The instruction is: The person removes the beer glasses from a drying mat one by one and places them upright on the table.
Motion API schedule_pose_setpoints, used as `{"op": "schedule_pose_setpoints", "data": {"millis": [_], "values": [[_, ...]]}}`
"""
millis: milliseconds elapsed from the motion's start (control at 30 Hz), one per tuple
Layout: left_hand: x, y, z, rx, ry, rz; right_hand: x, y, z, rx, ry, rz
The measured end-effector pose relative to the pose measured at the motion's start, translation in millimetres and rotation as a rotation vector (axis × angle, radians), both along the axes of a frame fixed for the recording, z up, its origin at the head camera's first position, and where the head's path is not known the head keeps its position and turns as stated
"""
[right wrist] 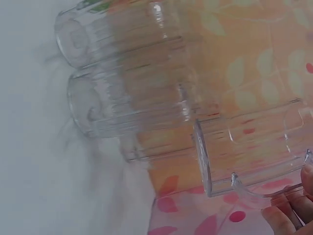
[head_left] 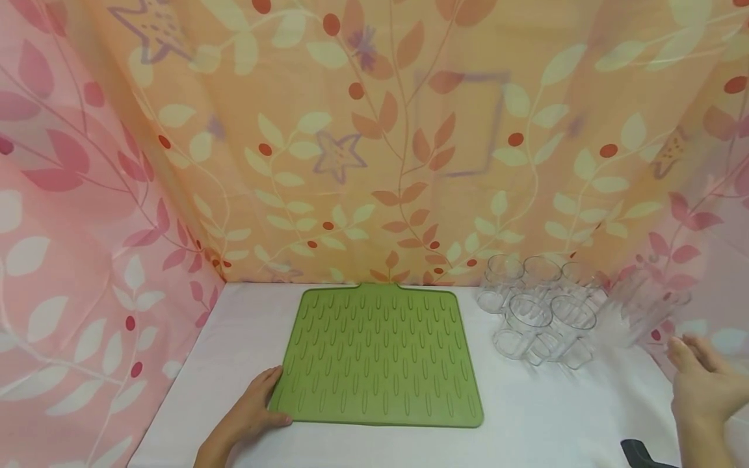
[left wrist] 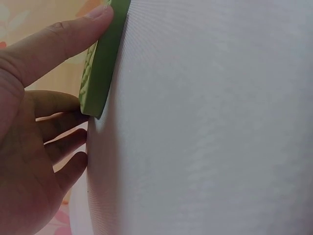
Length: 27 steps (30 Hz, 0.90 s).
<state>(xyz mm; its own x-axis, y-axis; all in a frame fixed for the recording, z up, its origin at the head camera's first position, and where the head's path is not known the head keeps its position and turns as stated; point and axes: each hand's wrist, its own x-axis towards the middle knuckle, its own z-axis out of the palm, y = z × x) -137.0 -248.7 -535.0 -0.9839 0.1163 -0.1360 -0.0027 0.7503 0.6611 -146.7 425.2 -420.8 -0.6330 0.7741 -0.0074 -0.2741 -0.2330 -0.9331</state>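
Observation:
A green ridged mat (head_left: 377,357) lies flat on the white tabletop. At its front left corner rests my left hand (head_left: 248,409), thumb on the front edge and fingers along the left side. In the left wrist view the thumb (left wrist: 63,46) touches the mat's edge (left wrist: 105,73), and the other fingers look relaxed. My right hand (head_left: 705,383) holds a clear glass mug (right wrist: 249,152) by its handle, raised off the table. That mug is blurred in the head view. Several more clear mugs (head_left: 529,312) stand grouped right of the mat.
Patterned cloth walls (head_left: 374,143) enclose the table at the back and both sides. A black object (head_left: 640,455) shows at the bottom right edge, mostly cut off. White tabletop (head_left: 544,416) extends in front of the mugs.

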Motion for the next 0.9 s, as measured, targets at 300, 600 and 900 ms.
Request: {"op": "schedule_pose_setpoints", "data": {"millis": [300, 600, 900], "values": [[0.7, 2, 2.1, 0.016, -0.004, 0.001, 2.6, -1, -29.5, 0.012, -0.061, -0.033], [1.1, 2, 2.0, 0.015, 0.004, 0.001, 0.2, -8, -56.3, 0.079, -0.092, -0.054], [1.7, 2, 1.4, 0.008, 0.011, 0.003, -4.5, -1, -78.7, 0.051, -0.222, -0.037]]}}
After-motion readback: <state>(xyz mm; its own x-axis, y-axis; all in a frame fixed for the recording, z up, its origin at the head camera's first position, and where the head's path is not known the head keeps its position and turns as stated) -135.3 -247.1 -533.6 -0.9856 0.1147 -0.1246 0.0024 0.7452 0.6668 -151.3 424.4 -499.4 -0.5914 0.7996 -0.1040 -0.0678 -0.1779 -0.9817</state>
